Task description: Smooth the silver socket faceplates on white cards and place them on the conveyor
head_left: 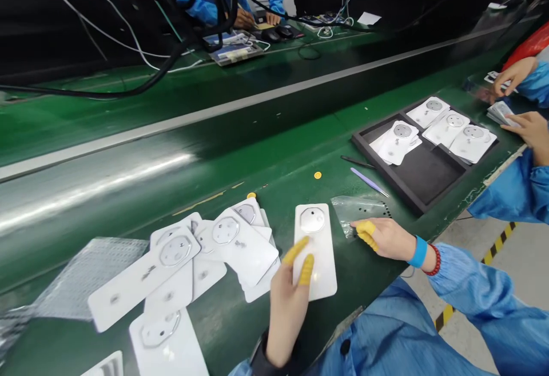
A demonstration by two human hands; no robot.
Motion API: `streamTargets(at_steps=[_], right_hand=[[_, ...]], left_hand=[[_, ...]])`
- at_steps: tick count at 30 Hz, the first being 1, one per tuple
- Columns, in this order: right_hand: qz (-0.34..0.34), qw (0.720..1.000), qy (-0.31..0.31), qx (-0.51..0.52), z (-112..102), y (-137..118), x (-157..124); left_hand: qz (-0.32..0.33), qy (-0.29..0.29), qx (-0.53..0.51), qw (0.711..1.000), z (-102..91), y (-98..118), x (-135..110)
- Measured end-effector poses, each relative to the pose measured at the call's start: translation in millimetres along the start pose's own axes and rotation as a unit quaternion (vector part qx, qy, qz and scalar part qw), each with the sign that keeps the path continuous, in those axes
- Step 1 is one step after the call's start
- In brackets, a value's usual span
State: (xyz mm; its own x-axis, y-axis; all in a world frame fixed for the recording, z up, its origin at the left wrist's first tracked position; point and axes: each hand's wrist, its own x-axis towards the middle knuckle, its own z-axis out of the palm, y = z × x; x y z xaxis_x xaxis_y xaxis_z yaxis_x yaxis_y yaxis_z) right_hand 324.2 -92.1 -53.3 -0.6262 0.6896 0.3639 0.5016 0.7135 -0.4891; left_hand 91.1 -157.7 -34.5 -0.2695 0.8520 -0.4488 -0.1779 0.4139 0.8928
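Glossy round-cornered panel (321, 250) touched by wide-ish left fingers (306, 270); right fingers (366, 232) bunched at clear film (346, 210), hold can't be told.

"What was the left hand (288, 302) touching?"
"A white panel (321, 273) with an octagonal inset, two yellow finger cots (295, 250) resting on it."
"And the right hand (381, 236)?"
"Its fingertip met a clear plastic bag (343, 208) dotted with small black pieces, near lavender tweezers (368, 181)."
"What lay farther right?"
"A black divided tray (431, 178) held four stacks of white panels (472, 145)."
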Motion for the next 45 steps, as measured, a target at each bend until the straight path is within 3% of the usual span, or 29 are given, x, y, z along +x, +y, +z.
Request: streamTargets(at_steps=[3, 8, 12, 16, 22, 28, 37, 45], right_hand=[[0.052, 0.997, 0.002, 0.064, -6.3, -3.3, -5.5], [0.12, 0.979, 0.085, 0.144, -22.7, -24.3, 16.4], [0.09, 0.971, 0.153, 0.162, -34.8, -60.2, 42.4], [-0.004, 0.982, 0.15, 0.111, -32.3, -81.9, 54.9], [-0.04, 0.983, 0.16, 0.086, -26.6, -87.8, 50.5], [-0.03, 0.986, 0.15, 0.064, -33.6, -97.3, 50.3], [-0.044, 0.989, 0.129, 0.059, -43.9, -100.4, 53.4], [0.035, 0.978, 0.134, 0.157, -47.3, -109.6, 54.1]], left_hand=[[0.0, 0.02, -0.064, 0.998, -14.1, 11.3, -26.4], [-0.091, -0.076, -0.161, 0.98, 0.8, 30.5, -47.9], [-0.04, -0.084, -0.163, 0.982, 13.9, 27.0, -47.8], [-0.013, -0.097, -0.108, 0.989, 19.4, 24.9, -58.7], [0.007, -0.032, -0.097, 0.995, 28.6, 35.4, -82.4], [0.045, -0.019, -0.064, 0.997, 28.3, 27.9, -88.3], [0.011, -0.006, -0.072, 0.997, 27.1, 34.8, -98.3], [-0.003, -0.002, -0.083, 0.997, 24.1, 36.0, -101.8]])
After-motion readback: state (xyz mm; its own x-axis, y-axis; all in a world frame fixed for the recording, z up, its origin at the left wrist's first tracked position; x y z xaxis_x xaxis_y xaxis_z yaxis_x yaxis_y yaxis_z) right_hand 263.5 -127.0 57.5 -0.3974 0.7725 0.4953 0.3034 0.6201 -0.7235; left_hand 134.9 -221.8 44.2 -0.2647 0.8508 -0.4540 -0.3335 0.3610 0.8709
